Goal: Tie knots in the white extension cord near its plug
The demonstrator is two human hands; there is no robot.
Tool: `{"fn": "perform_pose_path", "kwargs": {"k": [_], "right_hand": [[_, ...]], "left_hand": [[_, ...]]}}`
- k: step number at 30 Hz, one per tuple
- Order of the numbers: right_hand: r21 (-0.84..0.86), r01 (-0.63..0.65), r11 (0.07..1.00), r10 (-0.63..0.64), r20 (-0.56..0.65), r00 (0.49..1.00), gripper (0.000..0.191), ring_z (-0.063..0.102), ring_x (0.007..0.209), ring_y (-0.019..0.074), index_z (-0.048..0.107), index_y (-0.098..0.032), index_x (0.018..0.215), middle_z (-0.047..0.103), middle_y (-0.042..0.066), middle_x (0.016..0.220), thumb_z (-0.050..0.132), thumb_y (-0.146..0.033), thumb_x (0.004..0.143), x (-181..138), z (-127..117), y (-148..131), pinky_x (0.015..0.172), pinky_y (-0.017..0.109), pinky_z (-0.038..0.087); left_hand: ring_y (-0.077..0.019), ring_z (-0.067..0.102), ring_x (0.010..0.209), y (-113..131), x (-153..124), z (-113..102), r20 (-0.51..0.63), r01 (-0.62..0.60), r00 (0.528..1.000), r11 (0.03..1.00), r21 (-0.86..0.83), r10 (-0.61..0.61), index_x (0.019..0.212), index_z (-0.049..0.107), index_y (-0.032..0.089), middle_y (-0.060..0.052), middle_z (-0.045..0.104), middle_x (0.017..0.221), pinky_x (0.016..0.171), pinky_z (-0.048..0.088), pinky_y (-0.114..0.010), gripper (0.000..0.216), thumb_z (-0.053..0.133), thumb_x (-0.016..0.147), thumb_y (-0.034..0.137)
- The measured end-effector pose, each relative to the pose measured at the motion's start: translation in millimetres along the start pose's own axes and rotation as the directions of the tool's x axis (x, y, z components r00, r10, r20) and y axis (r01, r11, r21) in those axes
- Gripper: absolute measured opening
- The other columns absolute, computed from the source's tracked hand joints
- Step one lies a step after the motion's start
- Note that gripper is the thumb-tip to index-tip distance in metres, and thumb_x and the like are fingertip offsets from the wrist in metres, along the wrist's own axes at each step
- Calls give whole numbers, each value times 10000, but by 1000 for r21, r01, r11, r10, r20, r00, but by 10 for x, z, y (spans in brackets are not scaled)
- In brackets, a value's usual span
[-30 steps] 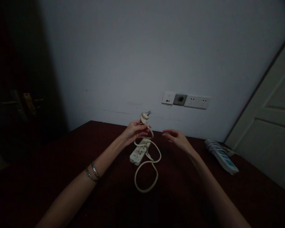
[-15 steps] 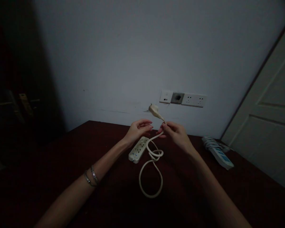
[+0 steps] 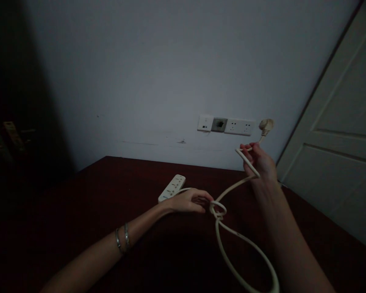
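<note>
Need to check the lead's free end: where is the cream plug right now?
In the head view, the cream plug is raised at upper right, just above the right hand that grips its cord, beside the white wall socket strip.

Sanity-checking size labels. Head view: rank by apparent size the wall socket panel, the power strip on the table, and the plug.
1. wall socket panel, longest span across the wall.
2. power strip, shorter and seen end-on, so foreshortening may shrink it; this ranking is unsure.
3. plug, clearly smallest, above the right hand.
</note>
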State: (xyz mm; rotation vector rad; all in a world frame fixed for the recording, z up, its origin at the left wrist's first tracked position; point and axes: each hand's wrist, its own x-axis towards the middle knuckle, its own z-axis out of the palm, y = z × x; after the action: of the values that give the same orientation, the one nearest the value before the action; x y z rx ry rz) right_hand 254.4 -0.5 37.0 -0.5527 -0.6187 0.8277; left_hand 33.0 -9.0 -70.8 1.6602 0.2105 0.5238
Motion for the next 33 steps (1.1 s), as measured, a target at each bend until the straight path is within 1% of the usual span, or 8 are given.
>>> {"fn": "perform_pose_path", "kwargs": {"k": [8,13,17,22,25,27,29,33], "right_hand": [[14,267,964,-262,-153,953,224,562,573,58,539,-160,647,519,-35,638,471,-64,837,199,-332,-267,750,279,579],[-71,371,926,-378,-184,907,222,589,578,92,556,-154,651,530,-13,619,458,-74,833,251,-503,-443,699,295,566],[-135,382,914,-403,-210,891,177,605,597,118,580,-187,686,542,-10,630,484,-145,829,246,-577,-501,634,281,546],[-297,395,869,-458,-183,870,134,542,493,111,624,-189,725,510,-24,556,507,-149,777,258,-624,-519,461,230,448],[-193,289,937,-312,-95,945,214,506,467,114,630,-153,703,479,-10,508,451,-198,810,239,-566,-508,502,266,463],[-94,165,982,-160,55,986,286,458,445,101,626,-144,696,429,-22,475,408,-255,844,188,-486,-475,538,291,476],[-71,65,995,-47,231,972,249,367,403,77,631,-152,709,338,-57,432,451,-277,828,108,-388,-416,518,268,460],[-204,-12,979,113,489,865,209,234,360,58,652,-164,713,213,-87,383,577,-354,756,-64,-207,-275,395,202,321]], "left_hand": [[-258,633,793,85,40,226,-42,-50,998,903,-428,36,836,519,120,-138,657,827,794,417,-421,222,585,625,140],[-204,599,735,87,51,203,-159,-51,985,766,-641,-68,938,549,94,-114,616,800,690,423,-327,310,530,734,327],[-133,502,549,88,58,195,-102,-7,990,679,-734,-100,1003,539,95,-85,588,748,542,345,-270,468,512,757,492],[-40,362,459,139,62,260,-133,-42,989,750,-660,-61,1030,519,126,-40,571,733,475,212,-211,423,679,643,187],[-15,319,425,211,50,271,-186,-76,982,811,-580,-41,1018,506,147,-23,568,724,444,174,-203,421,681,637,113],[-5,304,407,268,29,256,-205,-89,978,836,-542,-29,1011,499,153,-19,567,727,424,166,-199,360,659,689,134],[1,306,398,317,5,233,-209,-100,978,859,-501,-8,1022,488,160,-16,564,737,404,160,-191,335,641,724,147],[-6,370,389,364,-17,208,-242,-114,970,918,-380,20,1086,443,169,-9,560,757,365,203,-179,407,644,732,159]]}}
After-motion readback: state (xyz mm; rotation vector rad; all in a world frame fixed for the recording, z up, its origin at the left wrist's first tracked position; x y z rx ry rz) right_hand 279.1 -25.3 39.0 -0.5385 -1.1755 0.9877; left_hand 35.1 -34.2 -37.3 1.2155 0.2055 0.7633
